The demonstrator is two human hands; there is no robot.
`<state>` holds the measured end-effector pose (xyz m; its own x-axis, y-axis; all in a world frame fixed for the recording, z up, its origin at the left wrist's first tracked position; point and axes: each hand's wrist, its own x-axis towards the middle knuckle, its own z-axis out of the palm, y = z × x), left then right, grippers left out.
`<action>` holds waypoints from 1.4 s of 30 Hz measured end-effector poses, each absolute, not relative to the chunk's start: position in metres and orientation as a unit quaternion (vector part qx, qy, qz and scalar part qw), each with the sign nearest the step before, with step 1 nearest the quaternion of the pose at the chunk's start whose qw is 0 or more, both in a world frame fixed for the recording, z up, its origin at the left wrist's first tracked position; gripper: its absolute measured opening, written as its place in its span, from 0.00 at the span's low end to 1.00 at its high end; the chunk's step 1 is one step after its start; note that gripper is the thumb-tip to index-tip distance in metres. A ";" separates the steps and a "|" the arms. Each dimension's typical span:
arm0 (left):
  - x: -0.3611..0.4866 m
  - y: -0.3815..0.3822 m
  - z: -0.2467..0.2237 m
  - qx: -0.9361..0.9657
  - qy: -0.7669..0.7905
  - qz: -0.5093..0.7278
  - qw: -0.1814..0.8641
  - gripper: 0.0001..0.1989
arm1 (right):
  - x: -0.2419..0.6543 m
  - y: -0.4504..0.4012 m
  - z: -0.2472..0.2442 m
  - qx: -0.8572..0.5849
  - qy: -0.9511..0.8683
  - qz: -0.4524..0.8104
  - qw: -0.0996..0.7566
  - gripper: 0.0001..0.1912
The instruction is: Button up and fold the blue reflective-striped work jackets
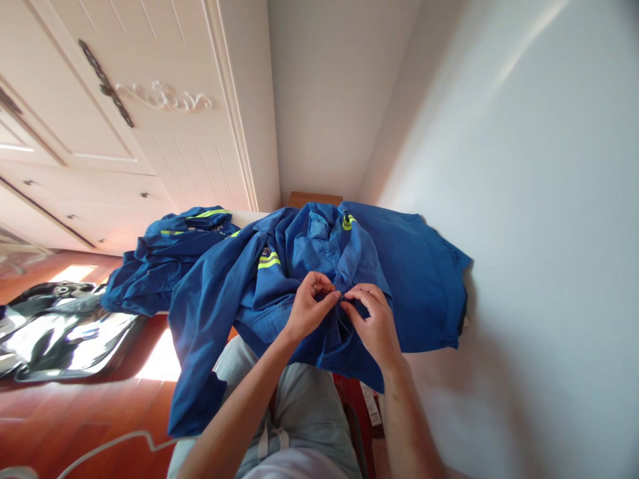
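Note:
A blue work jacket (314,256) with yellow and grey reflective strips lies spread in front of me, one sleeve hanging down at the left. At its front edge, my left hand (317,299) pinches the cloth between thumb and fingers. My right hand (369,313) pinches the same edge just beside it, the fingertips of both nearly meeting. Whatever small part sits between the fingertips is too small to make out. Below the hands, the jacket's lower front hangs over my lap.
More blue clothing with reflective strips (170,253) is heaped at the left. Blue cloth (424,279) spreads toward the wall (549,233) on the right. A white wardrobe (190,53) stands behind. An open suitcase (70,332) and a white cable (114,442) lie on the wooden floor.

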<state>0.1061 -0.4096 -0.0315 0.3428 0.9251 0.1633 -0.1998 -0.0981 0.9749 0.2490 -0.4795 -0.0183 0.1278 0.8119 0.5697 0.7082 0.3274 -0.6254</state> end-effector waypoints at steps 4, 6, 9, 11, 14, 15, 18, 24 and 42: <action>0.107 -0.408 -0.033 0.540 0.311 0.471 0.624 0.17 | 0.246 -0.479 -0.021 -0.574 -0.654 0.040 0.491 0.04; 0.108 -0.406 -0.033 0.540 0.306 0.456 0.638 0.18 | 0.245 -0.479 -0.024 -0.571 -0.649 0.032 0.502 0.04; 0.107 -0.403 -0.031 0.553 0.303 0.429 0.647 0.19 | 0.244 -0.477 -0.029 -0.569 -0.638 0.024 0.517 0.04; 0.105 -0.400 -0.030 0.556 0.307 0.412 0.653 0.20 | 0.245 -0.475 -0.032 -0.568 -0.634 0.028 0.524 0.05; 0.102 -0.396 -0.026 0.569 0.316 0.384 0.655 0.21 | 0.245 -0.473 -0.036 -0.566 -0.629 0.043 0.531 0.05; 0.101 -0.394 -0.024 0.580 0.316 0.372 0.652 0.21 | 0.246 -0.472 -0.037 -0.566 -0.627 0.051 0.533 0.05; 0.098 -0.390 -0.017 0.618 0.311 0.341 0.636 0.19 | 0.246 -0.471 -0.040 -0.567 -0.621 0.069 0.536 0.04; 0.094 -0.387 -0.010 0.686 0.291 0.315 0.588 0.19 | 0.247 -0.469 -0.043 -0.568 -0.617 0.081 0.538 0.05; 0.041 -0.401 -0.021 0.783 0.417 0.344 0.308 0.25 | 0.265 -0.472 -0.027 -0.572 -0.626 0.091 0.522 0.13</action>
